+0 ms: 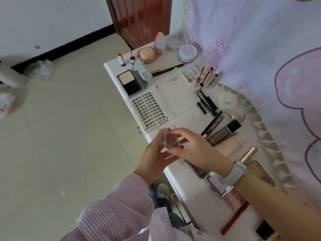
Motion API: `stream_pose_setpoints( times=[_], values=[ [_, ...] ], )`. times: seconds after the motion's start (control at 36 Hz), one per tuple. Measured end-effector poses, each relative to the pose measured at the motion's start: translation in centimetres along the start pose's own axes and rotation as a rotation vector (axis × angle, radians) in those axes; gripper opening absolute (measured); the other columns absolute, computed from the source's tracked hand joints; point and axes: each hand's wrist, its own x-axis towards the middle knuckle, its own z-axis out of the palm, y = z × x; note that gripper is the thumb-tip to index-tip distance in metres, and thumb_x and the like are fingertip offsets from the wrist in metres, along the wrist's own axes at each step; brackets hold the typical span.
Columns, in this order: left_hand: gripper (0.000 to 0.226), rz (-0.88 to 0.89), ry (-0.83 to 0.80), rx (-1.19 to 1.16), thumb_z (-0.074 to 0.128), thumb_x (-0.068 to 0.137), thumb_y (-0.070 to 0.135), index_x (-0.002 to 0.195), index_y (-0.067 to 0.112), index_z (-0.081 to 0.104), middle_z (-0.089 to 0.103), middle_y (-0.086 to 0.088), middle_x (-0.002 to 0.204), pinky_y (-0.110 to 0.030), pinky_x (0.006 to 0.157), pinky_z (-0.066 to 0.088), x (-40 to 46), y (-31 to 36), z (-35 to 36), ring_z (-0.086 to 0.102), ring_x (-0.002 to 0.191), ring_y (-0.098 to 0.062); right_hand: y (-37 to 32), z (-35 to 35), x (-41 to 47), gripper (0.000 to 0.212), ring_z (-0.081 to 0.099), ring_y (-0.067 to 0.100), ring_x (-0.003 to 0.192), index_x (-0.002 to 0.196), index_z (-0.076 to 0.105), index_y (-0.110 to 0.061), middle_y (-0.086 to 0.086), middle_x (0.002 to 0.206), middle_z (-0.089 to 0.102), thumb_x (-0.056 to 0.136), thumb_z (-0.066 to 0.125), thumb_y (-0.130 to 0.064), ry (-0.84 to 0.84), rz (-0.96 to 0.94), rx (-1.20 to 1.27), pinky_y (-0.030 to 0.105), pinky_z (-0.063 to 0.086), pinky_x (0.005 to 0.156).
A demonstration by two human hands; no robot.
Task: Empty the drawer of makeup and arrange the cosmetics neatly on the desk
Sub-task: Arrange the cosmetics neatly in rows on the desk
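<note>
Holding clear case (165,141), both hands.

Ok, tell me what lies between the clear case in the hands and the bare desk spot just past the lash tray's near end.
Nothing visible. Both hands, left hand and right hand, hold the small clear case right above the desk edge. The lash tray lies just beyond it, and the dark tubes lie to the right, off that path.
</note>
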Motion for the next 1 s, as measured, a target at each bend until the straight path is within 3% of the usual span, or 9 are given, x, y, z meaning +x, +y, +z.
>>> stream_pose_setpoints(
  times=[0.08, 0.14, 0.25, 0.42, 0.56, 0.69, 0.78, 0.86, 1.0],
  values=[
    [0.044, 0.01, -0.002, -0.084, 0.058, 0.081, 0.042, 0.108, 0.008, 0.062, 0.06, -0.015, 0.101, -0.04, 0.086, 0.052, 0.1, 0.1, 0.1, 0.061, 0.092, -0.028, 0.2, 0.5, -0.1, 0.047, 0.049, 0.003, 0.117, 0.13, 0.05, -0.021, -0.007, 0.128, 0.055, 0.085, 0.064, -0.024, 0.051, -0.124, -0.091, 0.016, 0.037, 0.099],
    [0.042, 0.012, 0.016, -0.13, 0.057, 0.085, 0.039, 0.113, 0.007, 0.059, 0.059, -0.015, 0.1, -0.04, 0.083, 0.054, 0.3, 0.0, 0.0, 0.063, 0.089, -0.029, 0.4, 0.6, -0.2, 0.042, 0.051, 0.008, 0.117, 0.128, 0.053, -0.018, -0.003, 0.126, 0.058, 0.087, 0.061, -0.021, 0.054, -0.178, -0.139, 0.026, 0.042, 0.101],
    [0.042, 0.007, 0.055, -0.134, 0.054, 0.091, 0.036, 0.116, 0.003, 0.058, 0.062, -0.017, 0.104, -0.041, 0.078, 0.056, 0.4, -0.4, -0.2, 0.064, 0.092, -0.032, 0.8, 0.6, -0.3, 0.038, 0.059, 0.011, 0.106, 0.126, 0.055, -0.016, 0.0, 0.118, 0.062, 0.088, 0.056, -0.013, 0.046, -0.218, -0.195, 0.031, 0.05, 0.091],
    [0.05, 0.013, 0.088, -0.055, 0.053, 0.091, 0.038, 0.126, 0.002, 0.053, 0.057, -0.024, 0.12, -0.042, 0.081, 0.056, 0.6, -0.4, 0.2, 0.063, 0.093, -0.034, 1.2, 1.0, -0.4, 0.04, 0.059, 0.015, 0.096, 0.128, 0.048, -0.019, 0.0, 0.113, 0.06, 0.088, 0.052, -0.019, 0.091, -0.189, -0.373, 0.034, 0.052, 0.082],
    [0.045, 0.005, 0.083, -0.039, 0.053, 0.092, 0.035, 0.122, 0.002, 0.056, 0.064, -0.017, 0.105, -0.035, 0.069, 0.056, 1.1, -0.2, 0.2, 0.066, 0.082, -0.028, 1.3, 1.5, -0.3, 0.04, 0.06, 0.02, 0.083, 0.12, 0.053, -0.009, 0.005, 0.099, 0.063, 0.084, 0.043, -0.023, 0.172, -0.226, -0.491, 0.036, 0.054, 0.067],
    [0.038, -0.011, 0.083, -0.047, 0.054, 0.092, 0.033, 0.107, 0.0, 0.063, 0.066, -0.014, 0.094, -0.035, 0.068, 0.057, 1.4, 0.0, 0.7, 0.067, 0.077, -0.027, 1.5, 2.0, -0.3, 0.044, 0.063, 0.017, 0.072, 0.113, 0.058, -0.007, 0.003, 0.087, 0.067, 0.081, 0.035, -0.027, 0.232, -0.251, -0.548, 0.03, 0.054, 0.054],
    [0.04, -0.034, 0.098, -0.04, 0.055, 0.092, 0.03, 0.111, -0.005, 0.061, 0.063, -0.018, 0.096, -0.039, 0.073, 0.058, 1.5, -0.2, 0.5, 0.067, 0.079, -0.029, 2.0, 1.2, 0.0, 0.034, 0.064, 0.016, 0.076, 0.12, 0.055, -0.008, 0.003, 0.095, 0.069, 0.091, 0.043, -0.02, 0.23, -0.182, -0.516, 0.027, 0.053, 0.065],
    [0.039, -0.09, 0.072, -0.063, 0.055, 0.092, 0.028, 0.114, -0.003, 0.059, 0.061, -0.021, 0.102, -0.042, 0.075, 0.057, 1.4, -0.4, 0.3, 0.067, 0.079, -0.031, 2.6, -0.3, 0.2, 0.036, 0.067, 0.016, 0.092, 0.129, 0.049, -0.007, 0.002, 0.109, 0.068, 0.093, 0.046, -0.012, 0.214, -0.111, -0.435, 0.027, 0.052, 0.081],
    [0.032, -0.172, 0.041, -0.053, 0.051, 0.094, 0.031, 0.109, 0.005, 0.063, 0.066, -0.019, 0.1, -0.041, 0.072, 0.058, 2.1, -0.1, -0.1, 0.067, 0.088, -0.038, 3.4, -0.6, 0.2, 0.027, 0.067, 0.015, 0.087, 0.119, 0.056, -0.007, 0.002, 0.104, 0.069, 0.095, 0.045, -0.016, 0.196, -0.069, -0.326, 0.035, 0.055, 0.082]
  ],
)
